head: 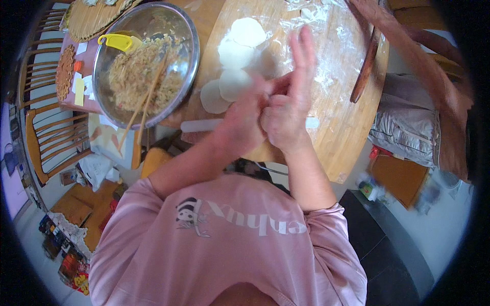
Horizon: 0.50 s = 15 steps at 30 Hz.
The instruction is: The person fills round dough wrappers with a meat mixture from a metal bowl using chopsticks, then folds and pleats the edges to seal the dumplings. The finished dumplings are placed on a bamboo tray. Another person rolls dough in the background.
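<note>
My left hand (245, 114) and my right hand (291, 107) are pressed together above the near part of a floured wooden board (337, 141). Both are motion-blurred, and whether anything sits between them is hidden. The right hand's long fingers point away from me. Beyond and left of the hands lie several round dough wrappers (248, 32), some overlapping. At the left, a large steel bowl (196, 46) holds chopped filling (128, 86), a pair of wooden chopsticks (150, 90) and a yellow-handled utensil (116, 42). The chopsticks extend over its near rim.
Another person's arm (421, 61) reaches over the board's far right, near a dark wooden rolling pin (365, 72). Behind my hands runs a white strip (201, 125) by the board's near edge. A woven round tray (99, 17) is at far left. Wooden chairs (36, 141) stand left.
</note>
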Motion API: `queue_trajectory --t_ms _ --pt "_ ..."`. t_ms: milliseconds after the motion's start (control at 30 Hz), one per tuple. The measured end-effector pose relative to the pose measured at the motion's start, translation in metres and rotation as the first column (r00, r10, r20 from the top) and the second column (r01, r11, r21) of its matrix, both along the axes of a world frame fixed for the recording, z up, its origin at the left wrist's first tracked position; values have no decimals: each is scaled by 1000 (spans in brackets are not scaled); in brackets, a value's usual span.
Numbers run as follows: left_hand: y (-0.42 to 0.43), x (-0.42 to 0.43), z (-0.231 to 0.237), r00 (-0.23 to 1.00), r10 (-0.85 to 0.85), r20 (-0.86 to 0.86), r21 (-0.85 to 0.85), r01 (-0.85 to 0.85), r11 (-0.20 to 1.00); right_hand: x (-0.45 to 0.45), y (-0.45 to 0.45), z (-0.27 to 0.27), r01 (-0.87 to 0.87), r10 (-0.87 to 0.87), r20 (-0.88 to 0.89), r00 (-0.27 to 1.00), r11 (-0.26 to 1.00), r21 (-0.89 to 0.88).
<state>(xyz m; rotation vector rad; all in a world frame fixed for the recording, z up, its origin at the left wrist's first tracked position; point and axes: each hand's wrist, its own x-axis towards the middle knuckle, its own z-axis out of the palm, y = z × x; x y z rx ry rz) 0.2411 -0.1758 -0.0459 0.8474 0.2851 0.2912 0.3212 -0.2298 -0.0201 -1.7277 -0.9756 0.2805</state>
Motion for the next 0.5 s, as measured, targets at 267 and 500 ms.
queue_trajectory --t_ms 267,500 --pt "11 1 5 987 39 -156 656 74 751 12 -6 -24 -68 131 -517 846 988 138" --pt "21 -2 -14 989 97 -114 614 -6 789 -5 -40 -18 -114 149 260 954 983 -147"
